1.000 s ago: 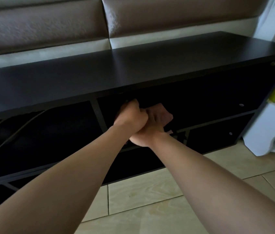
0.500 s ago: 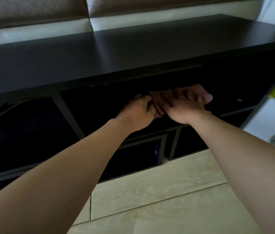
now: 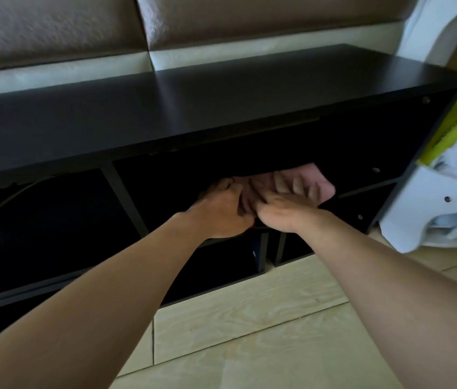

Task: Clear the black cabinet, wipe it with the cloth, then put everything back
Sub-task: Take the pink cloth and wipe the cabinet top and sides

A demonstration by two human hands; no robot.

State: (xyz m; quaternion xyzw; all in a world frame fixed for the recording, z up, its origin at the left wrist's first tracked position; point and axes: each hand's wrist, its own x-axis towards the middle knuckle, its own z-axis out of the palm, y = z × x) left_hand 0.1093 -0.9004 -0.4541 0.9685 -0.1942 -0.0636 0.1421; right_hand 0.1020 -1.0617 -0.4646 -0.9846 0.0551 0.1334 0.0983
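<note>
Cloth (image 3: 323, 183) now spread further right inside the black cabinet's (image 3: 221, 108) middle compartment. I see right hand (image 3: 286, 204) flat, fingers apart, pressing it; left hand (image 3: 221, 213) curled, gripping its edge. Wiping underway.

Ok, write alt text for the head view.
The right hand presses a pink cloth flat inside the black cabinet, while the left hand grips the cloth's bunched end. Pale floor tiles lie in front.
</note>
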